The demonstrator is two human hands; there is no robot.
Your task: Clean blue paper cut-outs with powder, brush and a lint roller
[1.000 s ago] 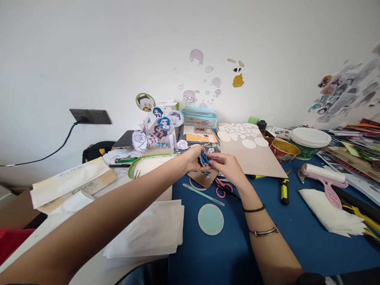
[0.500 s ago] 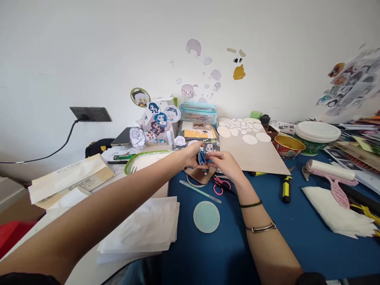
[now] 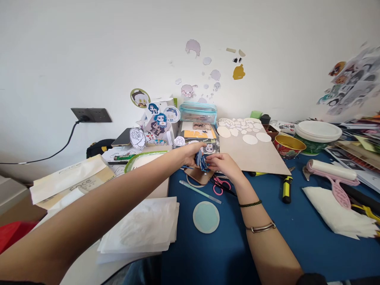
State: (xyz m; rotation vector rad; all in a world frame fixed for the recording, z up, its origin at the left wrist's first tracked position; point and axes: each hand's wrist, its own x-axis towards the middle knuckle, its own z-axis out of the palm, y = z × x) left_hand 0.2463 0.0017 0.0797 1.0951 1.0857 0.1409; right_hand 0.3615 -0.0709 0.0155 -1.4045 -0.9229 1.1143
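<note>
Between my two hands is a small blue layered paper cutout (image 3: 202, 162), held up over a brown phone-like slab (image 3: 198, 176). My left hand (image 3: 191, 153) is closed round its left side. From the right, the fingertips of my right hand (image 3: 222, 162) pinch the cutout's edge. Just below lie pink-handled scissors (image 3: 218, 186) and a pale green pen (image 3: 199, 191). Nearer me, a round pale-blue disc with a light rim (image 3: 206, 217) rests on the blue table surface (image 3: 219, 253).
A beige board (image 3: 251, 154) with cut-out white ovals lies behind my right hand. White paper sheets (image 3: 145, 225) sit under my left forearm. To the right are a yellow-black cutter (image 3: 287, 189), a pink lint roller (image 3: 338, 190), a red-gold bowl (image 3: 289, 146) and a lidded tub (image 3: 318, 132).
The blue cutout has turned and dropped slightly in my hands, and my left fingers have shifted on it. My right hand stays close to it. Things on the table have not moved.
</note>
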